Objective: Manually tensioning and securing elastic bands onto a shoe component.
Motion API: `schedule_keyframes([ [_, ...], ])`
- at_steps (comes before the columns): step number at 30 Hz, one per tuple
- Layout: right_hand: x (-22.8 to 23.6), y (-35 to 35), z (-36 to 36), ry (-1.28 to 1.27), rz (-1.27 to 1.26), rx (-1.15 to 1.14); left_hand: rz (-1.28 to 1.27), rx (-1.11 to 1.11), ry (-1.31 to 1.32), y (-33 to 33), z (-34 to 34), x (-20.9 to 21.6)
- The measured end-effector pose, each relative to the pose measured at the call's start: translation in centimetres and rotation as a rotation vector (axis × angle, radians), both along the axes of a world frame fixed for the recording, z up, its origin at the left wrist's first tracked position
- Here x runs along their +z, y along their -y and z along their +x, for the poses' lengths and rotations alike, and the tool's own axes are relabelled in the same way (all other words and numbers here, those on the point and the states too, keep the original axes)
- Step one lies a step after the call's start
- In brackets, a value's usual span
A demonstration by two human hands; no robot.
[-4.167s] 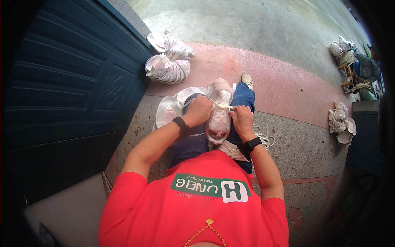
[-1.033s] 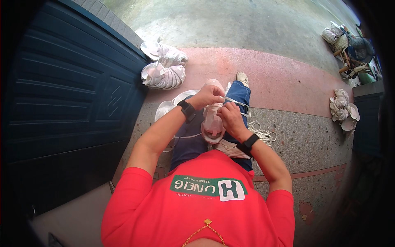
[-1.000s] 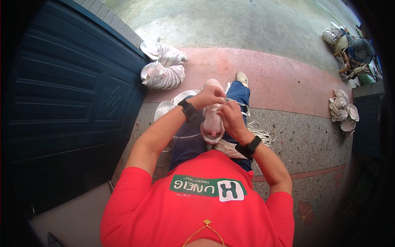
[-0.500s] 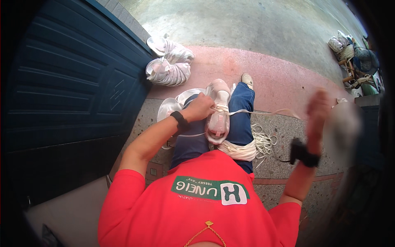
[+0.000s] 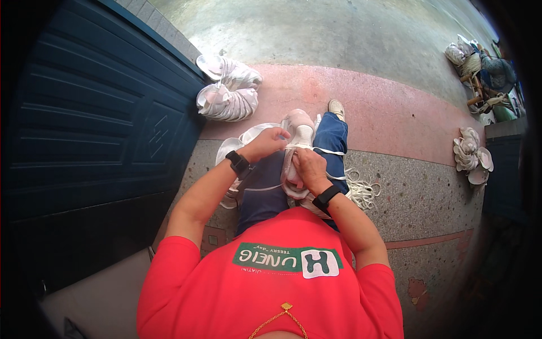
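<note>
A pale pink and white shoe upper point(image 5: 300, 120) lies lengthwise between my thighs, toe pointing away from me. My left hand point(image 5: 266, 142) is at its left side, fingers curled by the lacing; whatever they hold is too small to make out. On the right side my right hand point(image 5: 311, 168) is closed at the lacing, pinching a white shoelace point(image 5: 329, 151), part of which runs over my right thigh. A loose heap of white laces point(image 5: 364, 189) hangs beside that thigh. Further white shoe parts point(image 5: 227, 148) rest by my left leg, partly hidden by my arm.
A dark blue panelled door point(image 5: 107, 124) stands on the left. Bundled shoe uppers point(image 5: 228, 96) lie beside it, and another bundle point(image 5: 468, 150) lies on the right. At the far right is a pile of mixed goods point(image 5: 485, 73). The floor point(image 5: 418, 186) is speckled stone with pink bands.
My right hand has come in from far out on the right, where it was drawing the lace out, to the shoe upper. My left hand has shifted slightly left from the lacing.
</note>
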State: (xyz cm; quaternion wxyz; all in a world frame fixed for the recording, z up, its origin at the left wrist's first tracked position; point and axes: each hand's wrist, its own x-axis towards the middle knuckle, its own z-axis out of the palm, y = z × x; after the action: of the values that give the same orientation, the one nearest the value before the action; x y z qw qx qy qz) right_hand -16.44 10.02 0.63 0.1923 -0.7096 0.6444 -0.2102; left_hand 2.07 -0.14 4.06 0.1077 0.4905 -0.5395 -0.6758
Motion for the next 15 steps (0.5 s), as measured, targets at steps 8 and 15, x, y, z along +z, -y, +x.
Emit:
schedule_keyframes([
  [8, 0.4, 1.3, -1.3, -0.049, 0.022, 0.251, 0.013, 0.072, -0.015, -0.4, -0.6, 0.1],
  [15, 28.4, 3.3, -15.7, 1.566, 0.280, 0.118, 0.110, 0.179, -0.050, -0.7, 0.8, 1.6],
])
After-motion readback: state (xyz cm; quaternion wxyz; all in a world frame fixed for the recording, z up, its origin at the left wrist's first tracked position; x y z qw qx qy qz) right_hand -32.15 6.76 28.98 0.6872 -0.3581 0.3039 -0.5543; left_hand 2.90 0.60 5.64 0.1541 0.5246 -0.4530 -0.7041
